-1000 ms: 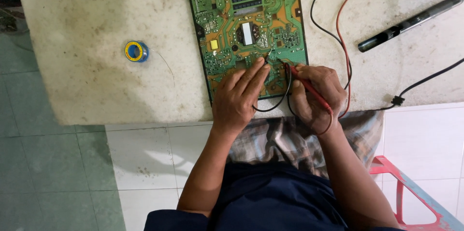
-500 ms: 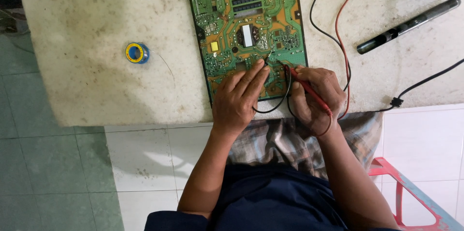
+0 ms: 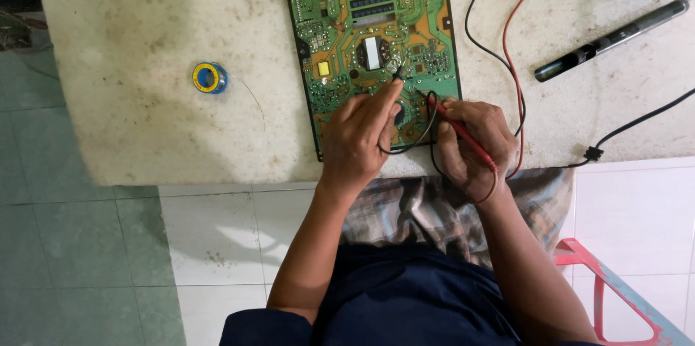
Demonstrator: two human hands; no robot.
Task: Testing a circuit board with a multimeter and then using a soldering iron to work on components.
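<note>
A green circuit board lies on a pale stone tabletop. My left hand rests on the board's near end and pinches a black test probe whose tip touches the board near its middle. My right hand sits just to the right, gripping a red test probe that points up-left at the board close to the black tip. Black and red leads run from the probes up across the table.
A small blue and yellow spool of solder wire lies left of the board. A long dark pen-shaped tool lies at the right, with a black cable below it. A red plastic stool stands at lower right on the tiled floor.
Both probe tips have crept slightly up the board toward its middle; the hands stay in nearly the same place.
</note>
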